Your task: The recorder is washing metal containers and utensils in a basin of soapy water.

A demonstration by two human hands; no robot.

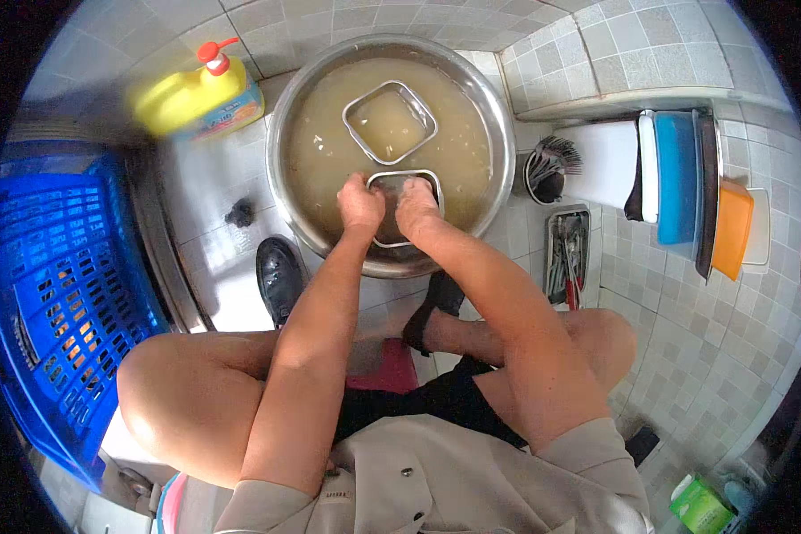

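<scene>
Before me a large round metal basin (282, 193) holds cloudy yellowish water with small white bits in it. My left hand (362, 203) grips the left rim of a rectangular metal container (400, 175) at the basin's near side. Inside that container is my right hand (416, 203), its fingers bent down and partly hidden; whether it holds a cloth or scrubber cannot be told. A second rectangular metal container (427, 137) sits in the water farther out, its rim above the surface and water inside it.
A yellow detergent jug (193, 97) with a red pump stands at back left. Blue plastic crates (73, 300) line the left side. To the right are a cup of forks (546, 180), a utensil tray (567, 257) and upright trays or boards (676, 177). A dark scrubber (240, 212) lies on the tiles.
</scene>
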